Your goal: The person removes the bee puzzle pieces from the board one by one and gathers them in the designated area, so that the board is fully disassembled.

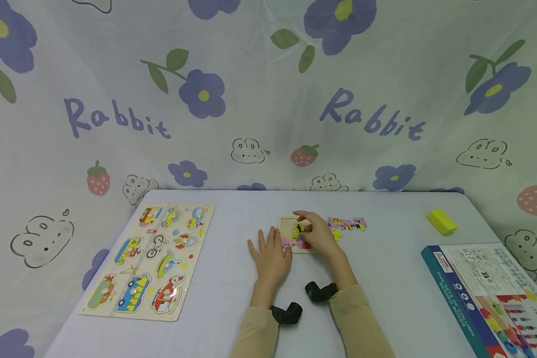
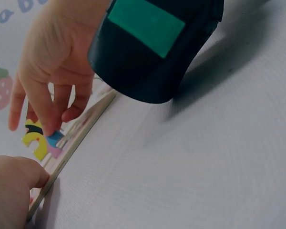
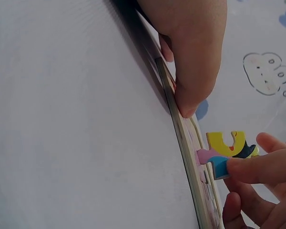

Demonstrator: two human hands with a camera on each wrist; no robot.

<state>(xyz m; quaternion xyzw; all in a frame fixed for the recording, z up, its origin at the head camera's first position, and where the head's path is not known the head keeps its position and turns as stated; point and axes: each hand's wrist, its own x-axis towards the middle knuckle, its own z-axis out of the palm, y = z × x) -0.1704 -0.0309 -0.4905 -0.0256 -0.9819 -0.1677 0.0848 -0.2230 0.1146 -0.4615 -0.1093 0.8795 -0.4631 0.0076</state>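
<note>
My right hand (image 1: 319, 234) pinches a jigsaw piece (image 3: 224, 143) between thumb and fingers. Yellow, black, blue and pink show on it, and it is raised at a tilt over a small wooden puzzle board (image 1: 288, 222). Pink and yellow pieces lie in the lower part of the board; bare wood shows at its upper left. On the board's left side rests my left hand (image 1: 270, 261), fingers straight and spread, its thumb touching the near edge. Just right of the board lie several loose pink pieces (image 1: 346, 223) and a yellow piece (image 1: 337, 234), partly behind my right hand.
A large vehicle puzzle board (image 1: 149, 261) lies on the left of the white table (image 1: 232, 278). To the right are a yellow block (image 1: 442, 222) and a printed box (image 1: 488, 293). A patterned cloth (image 1: 268, 99) hangs behind the table.
</note>
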